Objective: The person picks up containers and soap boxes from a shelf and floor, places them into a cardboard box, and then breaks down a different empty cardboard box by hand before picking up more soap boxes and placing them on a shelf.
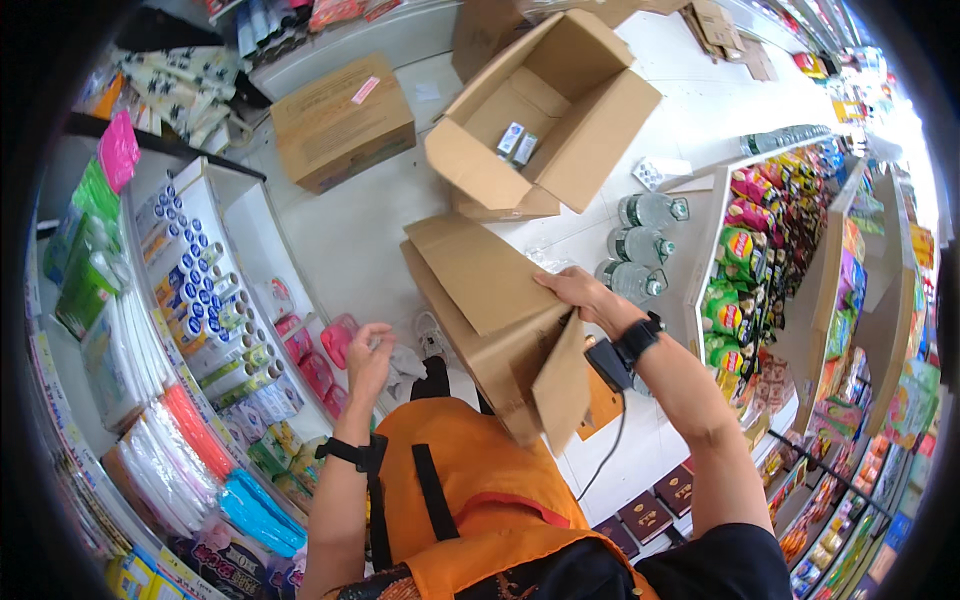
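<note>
My right hand [574, 291] grips the upper edge of a cardboard box [480, 330] with flaps standing out, held tilted in front of my orange apron. My left hand [371, 360] is raised to the left of that box, apart from it, with fingers bent and nothing seen in them. Beyond the held box, an open cardboard box [600, 135] has two small labelled packs [510, 139] inside. It rests on another carton [540, 206]. A closed carton [341, 124] with a red and white sticker lies on the floor to the left.
Large water bottles [649, 211] lie beside the snack shelf [709, 277] on the right. Shelves on the left hold paper rolls [225, 285] and bagged goods; pink packs [315, 371] sit low. Flattened cardboard [712, 30] lies at the back. A black cable [619, 442] hangs below my right wrist.
</note>
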A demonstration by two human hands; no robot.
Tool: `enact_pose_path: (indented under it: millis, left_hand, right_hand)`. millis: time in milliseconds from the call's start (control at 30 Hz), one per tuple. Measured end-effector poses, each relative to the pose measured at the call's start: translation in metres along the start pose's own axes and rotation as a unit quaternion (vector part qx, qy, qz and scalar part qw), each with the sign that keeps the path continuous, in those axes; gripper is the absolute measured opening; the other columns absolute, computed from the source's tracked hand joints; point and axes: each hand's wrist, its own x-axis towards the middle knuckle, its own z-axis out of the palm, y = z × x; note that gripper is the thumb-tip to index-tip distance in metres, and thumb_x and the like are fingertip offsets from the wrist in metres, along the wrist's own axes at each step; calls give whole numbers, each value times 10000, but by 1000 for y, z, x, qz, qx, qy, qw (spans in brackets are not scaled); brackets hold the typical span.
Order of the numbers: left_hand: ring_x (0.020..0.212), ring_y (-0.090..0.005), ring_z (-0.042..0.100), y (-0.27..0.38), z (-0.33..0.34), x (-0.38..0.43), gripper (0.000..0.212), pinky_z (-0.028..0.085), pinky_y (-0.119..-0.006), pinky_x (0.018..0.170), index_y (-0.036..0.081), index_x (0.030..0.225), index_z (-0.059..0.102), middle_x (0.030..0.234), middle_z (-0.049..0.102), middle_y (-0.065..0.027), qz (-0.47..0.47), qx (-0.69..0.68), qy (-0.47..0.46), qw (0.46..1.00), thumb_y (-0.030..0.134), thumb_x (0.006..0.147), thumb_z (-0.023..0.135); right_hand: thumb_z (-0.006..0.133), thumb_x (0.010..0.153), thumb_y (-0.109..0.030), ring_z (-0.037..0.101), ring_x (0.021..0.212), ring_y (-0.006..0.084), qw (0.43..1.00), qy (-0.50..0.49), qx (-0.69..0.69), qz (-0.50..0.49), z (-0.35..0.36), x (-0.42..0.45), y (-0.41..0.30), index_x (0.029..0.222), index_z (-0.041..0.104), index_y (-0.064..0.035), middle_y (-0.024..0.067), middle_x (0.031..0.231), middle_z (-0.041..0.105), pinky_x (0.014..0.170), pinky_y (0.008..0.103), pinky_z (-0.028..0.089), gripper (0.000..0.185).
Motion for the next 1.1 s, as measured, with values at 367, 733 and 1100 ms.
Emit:
enact_pose_path:
  millis: [367,733,1100]
  left_hand:
    - [1043,-250,620,-84,68,11,671,460,-323,904,4,1257,571,1099,668,-184,-95,-85,-30,991,495,818,696]
    - [1106,-360,598,-66,84,49,601,471,-397,931,77,1328,533,1154,642,-214,-75,43,-61,994,424,854,663]
    - [832,-353,662,-62,101,65,377,517,-442,737,69,1114,647,875,687,-180,-48,28,-33,998,323,837,673]
  right_hand:
    - [616,927,-373,688,807,233,962,-121,197,145,35,193,17,1126,610,-32,126,1042,691,750,398,584,395]
    - [661,842,-142,611,902,346,755,258,-418,-434,26,121,-47,1109,611,-21,163,1051,639,805,389,501,297]
    - [527,868,-184,630,799,407,760,34,-572,-307,149,112,-86,834,612,-8,235,832,643,705,497,496,199]
